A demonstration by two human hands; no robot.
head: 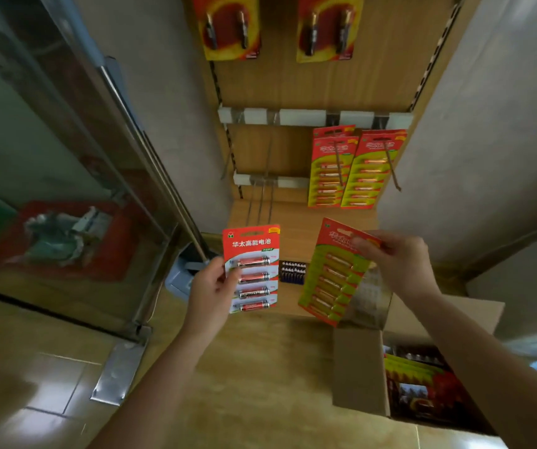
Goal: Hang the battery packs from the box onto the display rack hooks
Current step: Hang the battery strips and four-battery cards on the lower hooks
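1. two battery packs were in hand, both held in front of the display rack (293, 92) and above the floor. the left hand (213, 286) pinched the four-cell pack (252, 270) by its left edge, thumb on the front. the right hand (396, 264) pinched the long green-and-red pack (335, 273) near its top corner, so it hung tilted.
2. more packs lay in the open cardboard box (357, 367) on the floor at lower right.
3. the step in hand looked like threading one pack onto a bare hook. the wire hooks (260, 202) just above the four-cell pack seemed the nearest free ones. two long hung packs (354, 170) already filled hooks on the right.
4. to do it well, i would level the card, bring its top slot to the hook tip, then slide it back along the wire. the right hand's fingers covered the long pack's top, so that grip probably needed shifting lower first. one pack at a time looked easier.
5. the packs were flat rectangles of thin card with glossy clear blisters over cylindrical cells. held by a corner, they would likely swing or flex.
6. the hooks were long, thin metal wires. the rack panel was wood-grained with white rails, and the box was plain brown corrugated card.
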